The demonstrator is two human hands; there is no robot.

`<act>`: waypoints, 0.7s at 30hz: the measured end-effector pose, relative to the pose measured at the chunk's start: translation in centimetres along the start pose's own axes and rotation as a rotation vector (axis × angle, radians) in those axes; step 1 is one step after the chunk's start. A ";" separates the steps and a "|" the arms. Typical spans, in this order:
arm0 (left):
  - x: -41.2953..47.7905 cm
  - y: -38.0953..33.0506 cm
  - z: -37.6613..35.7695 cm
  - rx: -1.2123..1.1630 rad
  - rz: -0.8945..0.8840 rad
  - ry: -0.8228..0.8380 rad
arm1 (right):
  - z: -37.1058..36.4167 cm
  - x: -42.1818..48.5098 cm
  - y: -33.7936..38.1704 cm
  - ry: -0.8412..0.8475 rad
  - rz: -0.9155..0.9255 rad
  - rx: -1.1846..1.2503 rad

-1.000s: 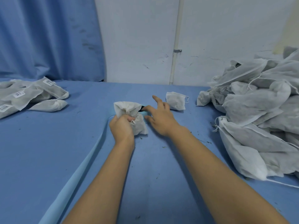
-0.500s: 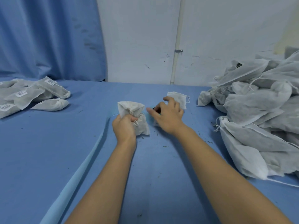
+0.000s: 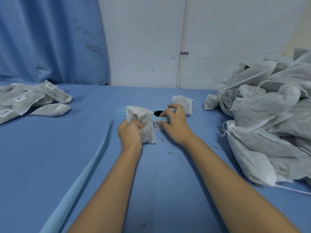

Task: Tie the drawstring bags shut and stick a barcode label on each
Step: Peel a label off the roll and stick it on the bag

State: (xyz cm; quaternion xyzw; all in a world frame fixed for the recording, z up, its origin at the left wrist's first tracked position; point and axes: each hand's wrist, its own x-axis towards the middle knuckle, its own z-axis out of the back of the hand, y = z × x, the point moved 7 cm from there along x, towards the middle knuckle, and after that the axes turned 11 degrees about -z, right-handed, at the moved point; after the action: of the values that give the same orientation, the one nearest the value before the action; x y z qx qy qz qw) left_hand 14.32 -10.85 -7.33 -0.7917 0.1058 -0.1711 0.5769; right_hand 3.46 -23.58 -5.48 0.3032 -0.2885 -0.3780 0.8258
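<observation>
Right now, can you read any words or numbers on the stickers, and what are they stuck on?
The front sticker on the label roll, gripped by the right hand: a barcode with characters above it, too blurred to read.
The bag stickers on the labelled bags at far left: barcodes, too small to read.
The bag held in the left hand: no text visible.

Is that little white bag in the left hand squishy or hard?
Probably squishy: the small bag bunches and creases where the left hand grips its neck. Its thin cloth likely flops when lifted. Probably not slippery, since the fabric looks rough.
</observation>
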 end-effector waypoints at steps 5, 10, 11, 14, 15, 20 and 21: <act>0.1 0.0 0.3 -0.035 0.004 -0.039 | -1.3 0.0 1.3 -0.095 -0.040 -0.141; 0.8 0.8 1.5 -0.093 0.122 -0.125 | -0.3 -1.4 1.2 -0.147 0.015 -0.041; 0.9 0.9 1.6 -0.087 0.138 -0.127 | 0.1 -1.8 1.3 -0.182 0.037 -0.027; 1.2 1.0 1.4 -0.013 0.137 -0.067 | 0.5 -2.6 2.0 -0.226 0.098 -0.070; 1.1 0.9 1.2 0.017 0.128 -0.038 | 0.4 -2.8 2.3 -0.221 0.113 -0.114; 1.2 1.0 0.4 0.159 0.124 0.102 | -0.5 -3.2 3.0 -0.203 0.114 -0.320; 1.2 1.0 0.2 0.168 0.125 0.127 | -0.5 -3.4 3.0 -0.206 0.107 -0.313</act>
State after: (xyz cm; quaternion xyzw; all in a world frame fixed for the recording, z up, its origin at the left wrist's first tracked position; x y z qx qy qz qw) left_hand 15.54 -11.41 -8.13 -0.7200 0.1769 -0.1928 0.6427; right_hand 3.32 -19.16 -4.44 0.1150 -0.3250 -0.4027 0.8479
